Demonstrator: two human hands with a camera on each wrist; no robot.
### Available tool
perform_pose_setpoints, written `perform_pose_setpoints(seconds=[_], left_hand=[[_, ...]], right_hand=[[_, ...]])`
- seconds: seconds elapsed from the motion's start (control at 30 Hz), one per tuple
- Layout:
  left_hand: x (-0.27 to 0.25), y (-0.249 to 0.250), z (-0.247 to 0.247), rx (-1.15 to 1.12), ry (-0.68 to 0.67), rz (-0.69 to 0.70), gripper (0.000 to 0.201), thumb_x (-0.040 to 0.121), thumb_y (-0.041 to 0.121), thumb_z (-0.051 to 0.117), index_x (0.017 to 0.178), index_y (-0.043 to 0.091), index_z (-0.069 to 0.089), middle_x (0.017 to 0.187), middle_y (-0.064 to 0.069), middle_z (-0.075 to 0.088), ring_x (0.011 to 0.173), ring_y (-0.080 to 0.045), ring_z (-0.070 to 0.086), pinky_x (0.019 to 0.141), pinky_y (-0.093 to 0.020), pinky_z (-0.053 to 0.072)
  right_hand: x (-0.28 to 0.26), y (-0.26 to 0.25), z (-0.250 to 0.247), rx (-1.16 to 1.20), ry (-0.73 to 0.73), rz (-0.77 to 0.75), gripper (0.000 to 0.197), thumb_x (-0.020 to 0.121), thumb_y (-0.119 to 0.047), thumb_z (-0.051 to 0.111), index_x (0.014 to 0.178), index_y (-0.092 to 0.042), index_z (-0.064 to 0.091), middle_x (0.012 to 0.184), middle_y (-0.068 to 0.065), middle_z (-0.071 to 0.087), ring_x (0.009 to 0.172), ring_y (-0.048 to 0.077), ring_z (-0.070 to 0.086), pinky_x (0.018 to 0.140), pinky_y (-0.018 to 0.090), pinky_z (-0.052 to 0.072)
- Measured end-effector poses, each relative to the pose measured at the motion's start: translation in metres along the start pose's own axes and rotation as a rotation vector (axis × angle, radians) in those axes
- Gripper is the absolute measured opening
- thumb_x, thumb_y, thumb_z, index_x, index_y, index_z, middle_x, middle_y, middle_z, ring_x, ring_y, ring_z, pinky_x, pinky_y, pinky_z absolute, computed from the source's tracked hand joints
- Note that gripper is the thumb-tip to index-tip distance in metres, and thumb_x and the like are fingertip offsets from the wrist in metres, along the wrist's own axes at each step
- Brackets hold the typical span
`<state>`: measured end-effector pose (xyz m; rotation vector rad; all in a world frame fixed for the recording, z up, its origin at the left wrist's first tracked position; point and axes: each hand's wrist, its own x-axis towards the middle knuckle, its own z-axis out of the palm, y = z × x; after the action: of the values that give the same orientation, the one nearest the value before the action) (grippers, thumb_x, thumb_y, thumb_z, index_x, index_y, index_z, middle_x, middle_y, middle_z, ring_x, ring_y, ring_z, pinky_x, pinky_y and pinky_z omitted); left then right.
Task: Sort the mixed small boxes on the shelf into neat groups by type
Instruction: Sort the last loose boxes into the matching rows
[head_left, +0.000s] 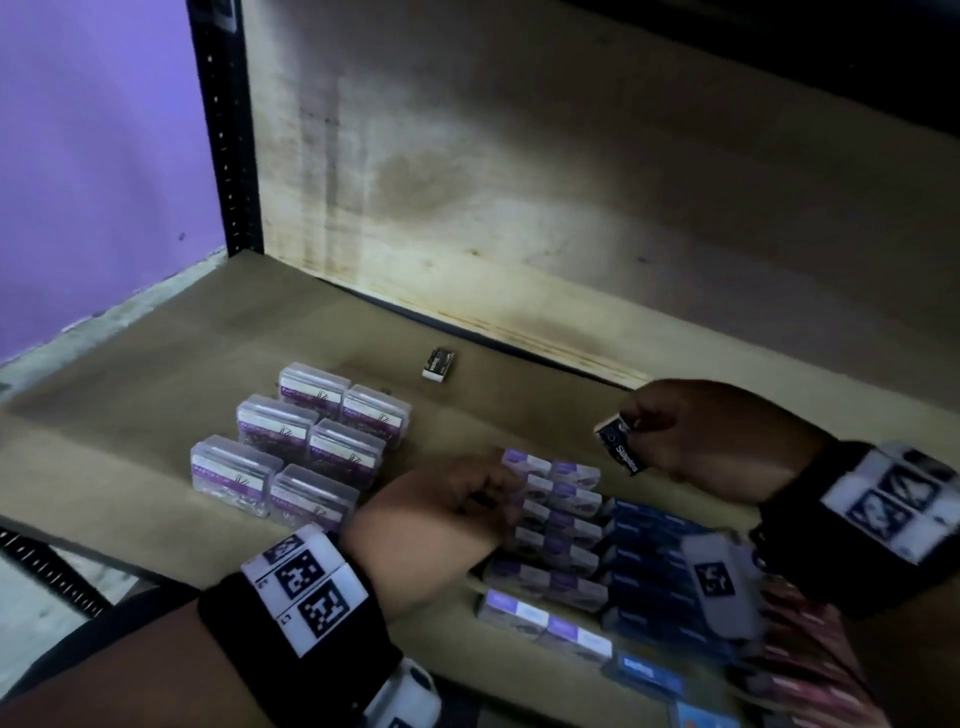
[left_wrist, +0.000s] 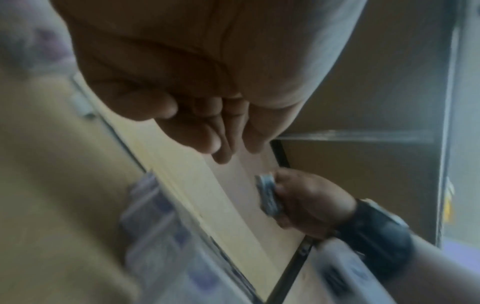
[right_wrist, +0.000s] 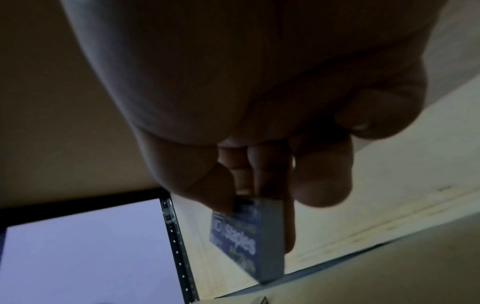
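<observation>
**Staples box in the air, rest of the shelf half sorted**

So the right hand (head_left: 691, 441) has a small blue staples box (head_left: 621, 447) pinched between thumb and fingers, held up off the shelf (head_left: 156, 364) over toward the back right. The wrist view shows the word "Staples" on its face, with the fingertips clamped on the top end of the box. That grip is firmly closed on it.

The left hand (head_left: 457, 499) is down low over the purple-and-white boxes (head_left: 561, 519), which sit in a tidy two-wide column. Its fingers are loosely curled with nothing between them in the wrist view; whether they actually touch the boxes I can't tell, it's too blurry.

Just right of that purple column there's a block of dark blue boxes (head_left: 649, 571), packed touching the purple ones. Left of the hands, six clear plastic cases (head_left: 291, 447) with purple labels stand in a neat two-by-three bunch. One lone black box (head_left: 439, 364) lies by itself near the back wall, well apart from everything else. Some red packs (head_left: 810, 654) show at the front right edge, partly hidden by the right wrist.
</observation>
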<state>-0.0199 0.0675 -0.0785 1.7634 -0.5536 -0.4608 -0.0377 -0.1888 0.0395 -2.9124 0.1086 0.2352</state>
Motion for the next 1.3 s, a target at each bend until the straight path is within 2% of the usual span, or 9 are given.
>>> perform_pose_setpoints(seconds=[0.13,0.3,0.37,0.43,0.5,0.63,0.73,1.03,1.3], left_hand=[[-0.003,0.021,-0.011,0.237,-0.065,0.028,0.023,0.083,0.029,0.067,0.104,0.037,0.072,0.097,0.019,0.074,0.091,0.001,0.069,0.088,-0.029,0.054],[0.001,0.073,-0.031,0.581,-0.198,0.084,0.028,0.076,0.049,0.058,0.101,0.045,0.068,0.094,0.029,0.070,0.085,0.010,0.064,0.075,-0.018,0.049],[0.008,0.094,-0.037,0.775,-0.238,0.136,0.028,0.077,0.053,0.058,0.101,0.043,0.068,0.094,0.032,0.068,0.085,0.013,0.062,0.077,-0.022,0.050],[0.019,0.109,-0.045,0.936,-0.208,0.172,0.018,0.085,0.042,0.067,0.103,0.043,0.067,0.093,0.027,0.067,0.082,0.018,0.058,0.071,-0.011,0.043],[0.039,0.119,-0.056,1.157,-0.225,0.177,0.027,0.092,0.037,0.064,0.118,0.041,0.064,0.105,0.021,0.064,0.086,0.012,0.057,0.073,-0.006,0.035],[0.099,0.126,-0.077,1.387,-0.256,0.155,0.032,0.095,0.039,0.059,0.127,0.033,0.060,0.116,0.011,0.063,0.106,-0.011,0.059,0.092,-0.021,0.041],[0.139,0.113,-0.090,1.567,-0.273,0.081,0.041,0.095,0.041,0.060,0.133,0.027,0.056,0.126,0.006,0.062,0.115,-0.016,0.058,0.095,-0.021,0.040],[0.216,0.044,-0.091,1.715,-0.333,-0.254,0.063,0.094,0.037,0.064,0.149,0.018,0.040,0.148,-0.001,0.049,0.134,-0.017,0.048,0.105,-0.023,0.034],[0.232,0.039,-0.071,1.781,-0.357,-0.351,0.068,0.089,0.049,0.063,0.148,0.021,0.043,0.148,0.000,0.049,0.131,-0.020,0.050,0.102,-0.025,0.040]], right_hand=[[-0.051,0.010,0.017,0.085,0.065,-0.031,0.015,0.082,-0.039,0.061,0.091,-0.027,0.056,0.074,-0.009,0.059,0.060,0.002,0.051,0.061,0.032,0.047],[-0.091,0.017,0.028,0.116,0.069,-0.074,0.021,0.080,-0.046,0.055,0.093,-0.030,0.055,0.077,-0.013,0.059,0.064,0.000,0.054,0.058,0.025,0.045],[-0.099,0.018,0.029,0.155,0.061,-0.078,0.022,0.078,-0.045,0.053,0.095,-0.031,0.056,0.078,-0.014,0.061,0.064,0.000,0.056,0.059,0.028,0.046],[-0.104,0.019,0.031,0.174,0.059,-0.071,0.025,0.077,-0.045,0.052,0.097,-0.032,0.056,0.079,-0.013,0.062,0.064,0.002,0.057,0.062,0.035,0.049],[-0.110,0.023,0.033,0.174,0.043,-0.051,0.023,0.077,-0.047,0.051,0.097,-0.037,0.056,0.081,-0.018,0.063,0.066,0.000,0.058,0.063,0.035,0.052],[-0.117,0.026,0.031,0.190,0.054,0.003,0.026,0.077,-0.050,0.050,0.100,-0.040,0.057,0.084,-0.019,0.065,0.069,-0.003,0.059,0.068,0.036,0.054],[-0.119,0.027,0.026,0.200,0.076,0.030,0.025,0.077,-0.047,0.050,0.099,-0.038,0.059,0.083,-0.018,0.066,0.069,-0.002,0.059,0.068,0.037,0.054],[-0.137,0.040,0.021,0.209,0.049,0.093,0.025,0.080,-0.049,0.052,0.105,-0.047,0.055,0.085,-0.026,0.064,0.072,-0.009,0.058,0.062,0.025,0.051],[-0.150,0.055,0.022,0.182,0.044,0.141,0.031,0.078,-0.050,0.051,0.108,-0.048,0.056,0.094,-0.022,0.066,0.079,-0.004,0.061,0.071,0.031,0.054]])
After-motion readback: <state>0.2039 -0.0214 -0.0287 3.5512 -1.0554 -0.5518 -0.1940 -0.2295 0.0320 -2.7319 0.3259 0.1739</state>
